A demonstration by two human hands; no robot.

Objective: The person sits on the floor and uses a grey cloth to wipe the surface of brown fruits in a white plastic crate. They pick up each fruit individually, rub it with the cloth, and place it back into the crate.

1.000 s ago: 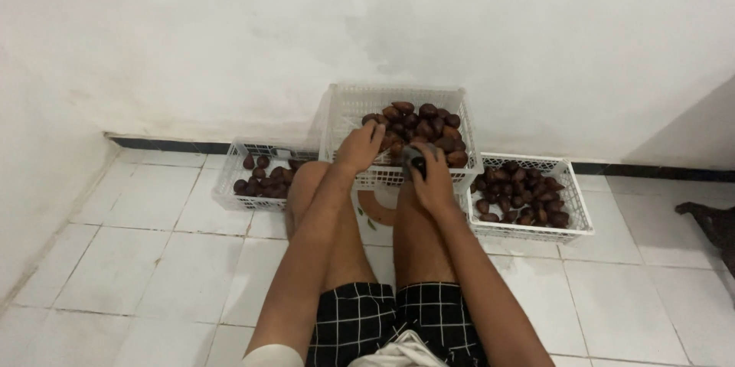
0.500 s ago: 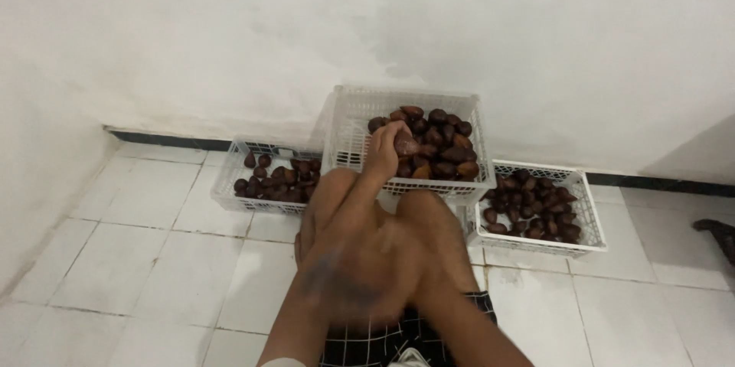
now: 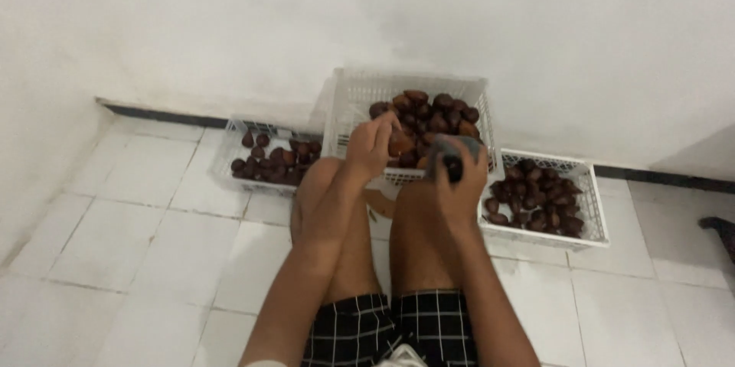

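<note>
White floor tiles and a bare white wall fill my view, with three white plastic lattice baskets of dark reddish-brown scaly fruit lined along the wall's foot. I am seated with my bare knees drawn up at centre frame. My left hand [image 3: 370,145] reaches over the front rim of the tall middle basket [image 3: 360,95] at upper centre, fingers curled closed around one brown oval fruit [image 3: 400,142] at the near edge of the heap. That fruit seems to lie with its long axis slanting from lower left to upper right, though I cannot tell which end is the pointed one, since my fingers cover much of it. My right hand [image 3: 457,176] sits just right of it, clamped around a dark grey object [image 3: 450,154] that is too blurred to identify. To my judgement, the main risk is that the heaped fruit could roll out over the rim if the pile is disturbed. The low left basket [image 3: 230,154] and low right basket [image 3: 593,210] sit just beside the middle one.
</note>
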